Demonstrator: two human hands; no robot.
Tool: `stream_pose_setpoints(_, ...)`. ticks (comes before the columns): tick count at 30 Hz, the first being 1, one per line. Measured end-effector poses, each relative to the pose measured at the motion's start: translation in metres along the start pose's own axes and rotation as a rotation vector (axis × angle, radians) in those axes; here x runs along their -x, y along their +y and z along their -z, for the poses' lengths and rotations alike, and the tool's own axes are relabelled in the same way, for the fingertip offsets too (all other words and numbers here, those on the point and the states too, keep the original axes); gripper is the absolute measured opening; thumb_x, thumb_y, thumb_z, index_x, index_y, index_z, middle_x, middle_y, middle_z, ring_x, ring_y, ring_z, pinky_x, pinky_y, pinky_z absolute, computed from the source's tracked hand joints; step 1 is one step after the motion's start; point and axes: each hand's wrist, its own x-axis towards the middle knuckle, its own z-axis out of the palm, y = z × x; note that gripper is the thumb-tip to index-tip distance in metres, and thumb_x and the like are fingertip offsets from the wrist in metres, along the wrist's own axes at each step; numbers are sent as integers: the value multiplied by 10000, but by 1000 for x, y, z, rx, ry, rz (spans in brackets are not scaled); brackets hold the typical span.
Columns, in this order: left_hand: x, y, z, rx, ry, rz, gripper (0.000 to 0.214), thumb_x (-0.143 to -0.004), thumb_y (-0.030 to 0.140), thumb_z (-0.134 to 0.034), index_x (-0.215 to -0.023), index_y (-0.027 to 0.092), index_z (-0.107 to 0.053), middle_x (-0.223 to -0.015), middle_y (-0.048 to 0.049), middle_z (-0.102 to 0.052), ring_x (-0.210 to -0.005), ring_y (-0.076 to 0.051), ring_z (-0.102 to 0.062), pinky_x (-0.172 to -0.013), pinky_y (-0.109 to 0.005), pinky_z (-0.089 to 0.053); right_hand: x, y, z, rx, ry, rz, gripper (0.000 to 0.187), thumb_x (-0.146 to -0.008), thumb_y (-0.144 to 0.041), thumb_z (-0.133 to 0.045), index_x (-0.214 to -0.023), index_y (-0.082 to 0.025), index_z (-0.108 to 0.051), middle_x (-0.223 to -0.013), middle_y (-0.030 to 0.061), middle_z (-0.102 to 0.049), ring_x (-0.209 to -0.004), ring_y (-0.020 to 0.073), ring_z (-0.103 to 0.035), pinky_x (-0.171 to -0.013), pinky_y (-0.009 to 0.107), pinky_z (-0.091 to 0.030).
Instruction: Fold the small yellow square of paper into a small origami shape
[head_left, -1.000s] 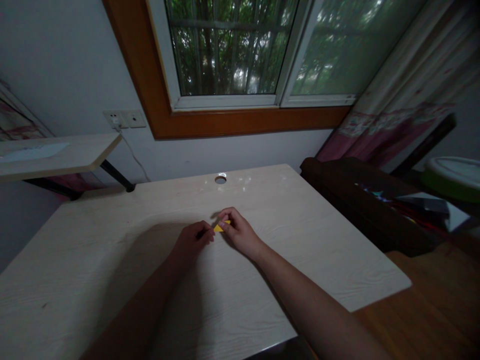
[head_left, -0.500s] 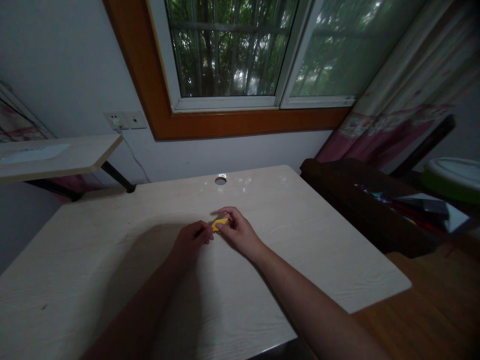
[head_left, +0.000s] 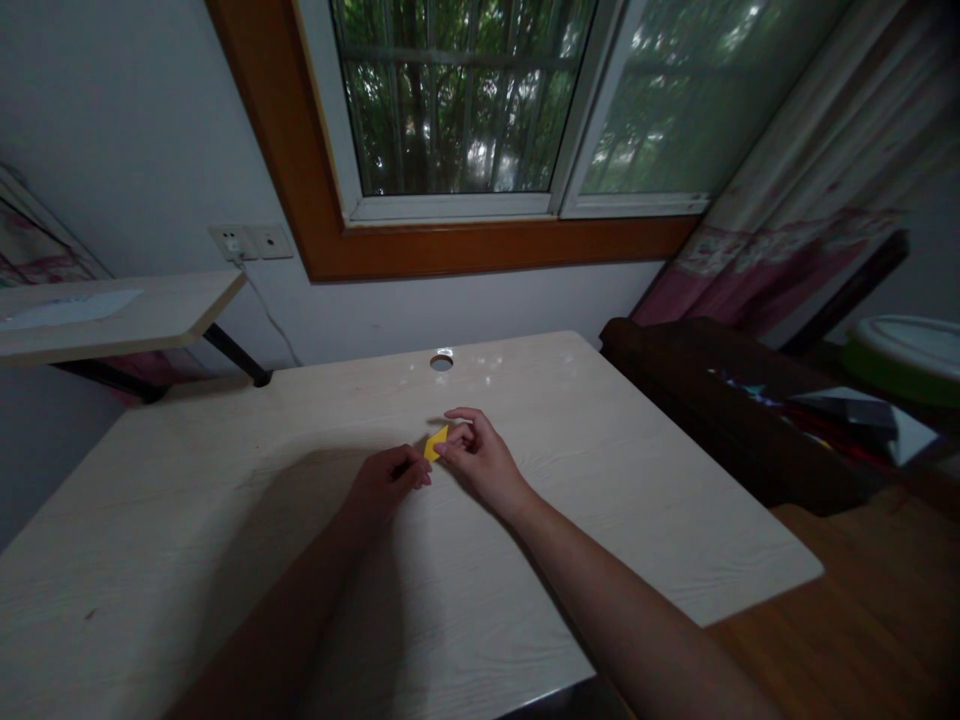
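A small piece of folded yellow paper [head_left: 435,443] is between my two hands, just over the middle of the pale wooden desk [head_left: 525,400]. My left hand [head_left: 388,474] pinches its lower left end with thumb and fingers. From the other side my right hand [head_left: 480,455] grips the paper between thumb and curled fingers, with the index finger stretched out above it. The fingers cover part of the paper, so its full shape is hidden.
A round cable hole [head_left: 441,363] lies near the desk's back edge. At left a raised shelf [head_left: 150,325] stands on black legs, with a paper sheet on top. A dark wooden bench [head_left: 690,400] with assorted items runs along the right side.
The yellow paper has turned to a steeper slant between my fingers. My right hand has shifted slightly, and my left hand has moved a little to the right.
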Motion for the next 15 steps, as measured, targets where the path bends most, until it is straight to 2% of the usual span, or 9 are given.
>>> stream_pose_setpoints(15,-2,1,1,-26,66,-25,258,-855,397,-552,-775,163,-622,-643,15,-574,-606,-119,-513,-593,-224,-398,1,-1,-1,107,-59,-14,363,-745,-336,-758,-1023,-223,-554,-717,-30,-631,-640,127,-577,-603,245,-432)
